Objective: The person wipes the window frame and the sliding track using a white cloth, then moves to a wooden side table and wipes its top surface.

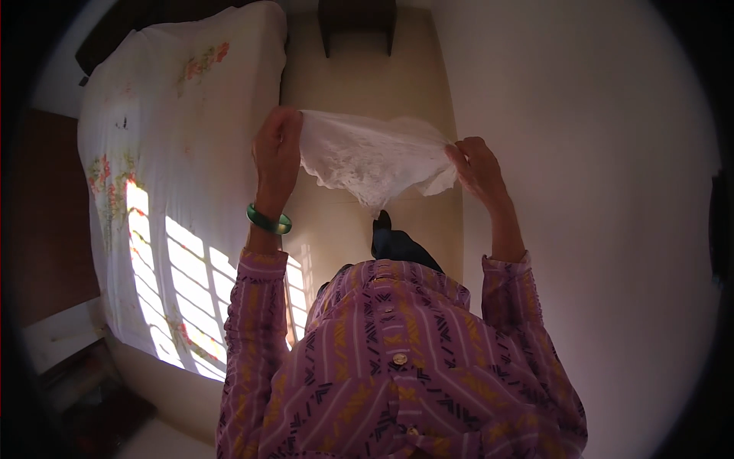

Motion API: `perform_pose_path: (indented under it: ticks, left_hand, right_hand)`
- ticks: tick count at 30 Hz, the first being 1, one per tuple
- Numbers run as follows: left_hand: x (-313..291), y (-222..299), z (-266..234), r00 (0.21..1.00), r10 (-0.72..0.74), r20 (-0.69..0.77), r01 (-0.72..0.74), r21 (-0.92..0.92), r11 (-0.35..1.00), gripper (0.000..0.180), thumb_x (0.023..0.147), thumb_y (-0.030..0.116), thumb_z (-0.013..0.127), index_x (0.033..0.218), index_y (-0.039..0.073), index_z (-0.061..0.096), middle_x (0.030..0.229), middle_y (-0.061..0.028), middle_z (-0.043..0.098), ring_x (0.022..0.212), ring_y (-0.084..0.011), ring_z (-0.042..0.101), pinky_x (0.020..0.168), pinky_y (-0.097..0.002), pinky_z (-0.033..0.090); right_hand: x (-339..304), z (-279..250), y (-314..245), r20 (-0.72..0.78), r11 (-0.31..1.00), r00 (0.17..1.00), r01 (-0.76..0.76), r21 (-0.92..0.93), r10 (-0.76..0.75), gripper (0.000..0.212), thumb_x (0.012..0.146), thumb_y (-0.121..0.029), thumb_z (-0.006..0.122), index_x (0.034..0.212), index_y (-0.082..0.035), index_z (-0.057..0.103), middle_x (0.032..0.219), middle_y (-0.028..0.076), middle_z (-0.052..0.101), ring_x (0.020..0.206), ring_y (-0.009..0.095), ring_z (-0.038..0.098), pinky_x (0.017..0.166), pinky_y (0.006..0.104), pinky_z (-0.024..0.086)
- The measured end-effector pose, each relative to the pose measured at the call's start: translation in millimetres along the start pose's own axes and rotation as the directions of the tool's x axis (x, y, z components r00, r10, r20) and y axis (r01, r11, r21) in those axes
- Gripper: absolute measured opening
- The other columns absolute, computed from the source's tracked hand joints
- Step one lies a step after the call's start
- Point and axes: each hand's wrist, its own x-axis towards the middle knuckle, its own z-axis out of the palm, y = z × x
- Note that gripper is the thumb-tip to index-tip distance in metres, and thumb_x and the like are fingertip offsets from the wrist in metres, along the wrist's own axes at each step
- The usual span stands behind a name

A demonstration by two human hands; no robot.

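Observation:
A thin white cloth (367, 153) with a lacy, crumpled middle is stretched in the air between my two hands. Its upper edge runs nearly straight, while the lower part hangs to a point in front of my body. My left hand (277, 145), with a green bangle at the wrist, is closed on the cloth's left corner. On the other side, my right hand (477, 168) pinches the right end between thumb and fingers, and a loose flap droops beside it. What kind of cloth item it is, I cannot tell.
On the left stands a bed with a white floral sheet (222, 115), sunlit in barred patches. A pale wall (581, 191) rises close on the right. Beyond the cloth, a dark piece of furniture (356, 15) stands on the beige floor (367, 76). Dark items lie at the lower left.

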Motion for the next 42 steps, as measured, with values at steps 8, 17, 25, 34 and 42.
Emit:
perform_pose_path:
  ticks: [8, 17, 25, 34, 42]
  left_hand:
    - [77.2, 42.2, 52.0, 0.719, 0.302, 0.626, -0.036, -0.400, 0.916, 0.025, 0.085, 0.010, 0.063, 0.109, 0.004, 0.060, 0.086, -0.0065, 0.064, 0.076, -0.0142, 0.059, 0.066, -0.0267, 0.046]
    - [225.5, -141.9, 97.8, 0.914, -0.147, 0.379, 0.181, -0.056, 0.982, 0.064, 0.072, 0.011, 0.074, 0.129, 0.008, 0.046, 0.123, -0.0113, 0.052, 0.109, -0.0229, 0.052, 0.082, -0.0290, 0.048]
    - [365.5, -191.7, 134.8, 0.679, -0.421, 0.602, 0.732, -0.505, 0.457, 0.047, 0.082, 0.006, 0.062, 0.126, 0.001, 0.046, 0.116, -0.0068, 0.059, 0.106, -0.0191, 0.057, 0.091, -0.0300, 0.045]
    - [488.3, -257.8, 195.9, 0.581, -0.281, 0.764, 0.732, -0.340, 0.590, 0.039, 0.082, 0.005, 0.061, 0.120, 0.000, 0.052, 0.105, -0.0043, 0.061, 0.095, -0.0116, 0.057, 0.084, -0.0262, 0.046]
    - [587.2, -352.3, 210.6, 0.661, -0.586, 0.469, 0.690, -0.073, 0.720, 0.046, 0.082, 0.016, 0.065, 0.124, 0.004, 0.050, 0.118, -0.0096, 0.054, 0.102, -0.0174, 0.053, 0.084, -0.0300, 0.046]
  right_hand:
    - [179.5, 42.4, -7.8, 0.138, 0.326, 0.929, -0.256, 0.910, 0.344, 0.026, 0.094, -0.031, 0.050, 0.101, -0.006, 0.055, 0.098, 0.004, 0.056, 0.083, 0.016, 0.053, 0.073, 0.0287, 0.045]
    - [318.1, 83.9, -57.7, 0.346, -0.167, 0.899, -0.310, 0.936, 0.269, 0.037, 0.093, -0.035, 0.051, 0.122, -0.012, 0.051, 0.105, 0.000, 0.057, 0.098, 0.013, 0.056, 0.079, 0.0290, 0.050]
    - [467.0, 69.1, -30.6, 0.268, -0.035, 0.945, -0.266, 0.963, 0.190, 0.046, 0.092, -0.042, 0.049, 0.124, -0.009, 0.048, 0.113, 0.009, 0.056, 0.100, 0.020, 0.056, 0.081, 0.0352, 0.050]
    - [566.9, 232.5, 28.9, 0.633, -0.629, 0.772, -0.461, 0.626, 0.065, 0.057, 0.093, -0.042, 0.044, 0.134, -0.003, 0.038, 0.124, 0.016, 0.051, 0.109, 0.027, 0.054, 0.084, 0.0409, 0.050]
    - [763.2, 246.6, 128.5, 0.485, -0.190, 0.718, -0.456, 0.870, 0.499, 0.035, 0.084, -0.011, 0.057, 0.117, -0.002, 0.051, 0.110, 0.010, 0.058, 0.102, 0.022, 0.058, 0.086, 0.0327, 0.048]
